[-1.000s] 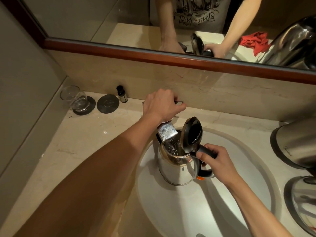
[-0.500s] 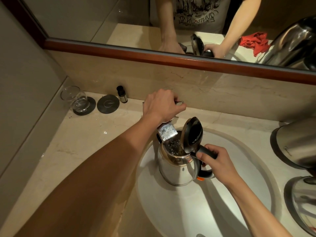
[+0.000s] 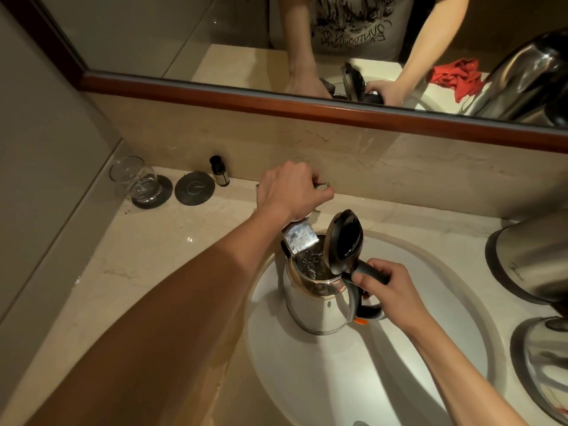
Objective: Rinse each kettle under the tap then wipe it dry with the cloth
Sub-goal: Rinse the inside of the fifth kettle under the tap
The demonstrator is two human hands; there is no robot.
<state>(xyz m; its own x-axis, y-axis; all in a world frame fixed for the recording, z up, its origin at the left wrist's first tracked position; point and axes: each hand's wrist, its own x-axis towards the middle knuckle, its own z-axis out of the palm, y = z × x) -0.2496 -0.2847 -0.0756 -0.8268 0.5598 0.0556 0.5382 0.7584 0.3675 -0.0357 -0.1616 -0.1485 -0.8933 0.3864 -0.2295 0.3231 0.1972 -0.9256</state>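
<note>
Glassware first, at far left of the marble desk: one clear drinking glass standing on a dark round coaster. Just beside it lies a second dark round coaster, bare. One small dark-capped bottle stands upright against the back wall.

Left hand: reaches over the desk, fingers curled round the tap handle at the back of the basin. Tap spout: square, chrome, water running from it.

Kettle: polished steel body, upright inside the white sink, directly under the spout. Black lid hinged up and standing nearly vertical. Water churns inside the open mouth. Handle black, with a small orange switch at its foot. The steel shows bright reflections and a brownish rim at the top.

Right hand: fingers wrapped tight round the kettle's black handle.

Second kettle: steel with a dark base band, on the desk at right, well apart from the sink kettle, partly cut off by the frame edge. Third steel piece at lower right, also cut off; what it is cannot be told.

Mirror above, wood-framed, reflects a red cloth lying crumpled on the desk.
</note>
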